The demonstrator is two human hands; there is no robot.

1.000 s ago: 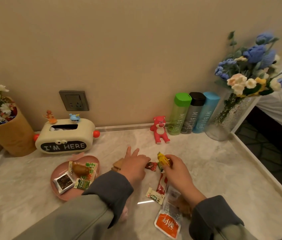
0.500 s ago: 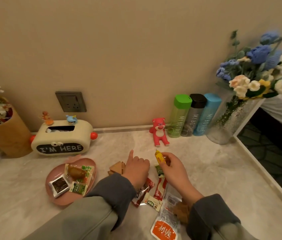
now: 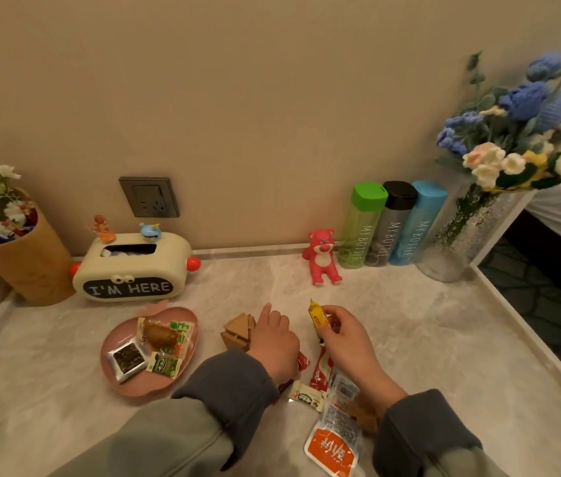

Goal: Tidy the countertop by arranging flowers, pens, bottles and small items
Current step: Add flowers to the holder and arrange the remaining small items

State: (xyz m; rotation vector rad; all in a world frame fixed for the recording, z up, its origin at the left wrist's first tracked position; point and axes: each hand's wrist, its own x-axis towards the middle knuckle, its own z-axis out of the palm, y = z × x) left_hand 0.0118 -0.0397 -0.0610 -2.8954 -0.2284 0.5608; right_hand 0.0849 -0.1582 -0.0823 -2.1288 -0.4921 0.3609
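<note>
My right hand (image 3: 347, 342) pinches a small yellow snack packet (image 3: 318, 315) just above the marble countertop (image 3: 427, 339). My left hand (image 3: 273, 339) is beside it, fingers curled, with a red snack packet (image 3: 302, 361) sticking out under its palm. A brown cardboard piece (image 3: 237, 333) lies against the left hand's far side. Below the hands lie a red stick packet (image 3: 322, 371), a white-green packet (image 3: 306, 397) and an orange pouch (image 3: 332, 451). A pink plate (image 3: 113, 380) to the left holds several snack packets.
Along the wall stand a paper pot of white flowers (image 3: 27, 266), a cream tissue box (image 3: 131, 270), a pink bear figure (image 3: 322, 256), three bottles (image 3: 389, 225) and a glass vase of blue flowers (image 3: 458, 235). The counter's edge (image 3: 527, 335) drops off on the right.
My right hand has lifted the yellow packet slightly. My left hand drew its fingers in over the red packet. The view shifted a little.
</note>
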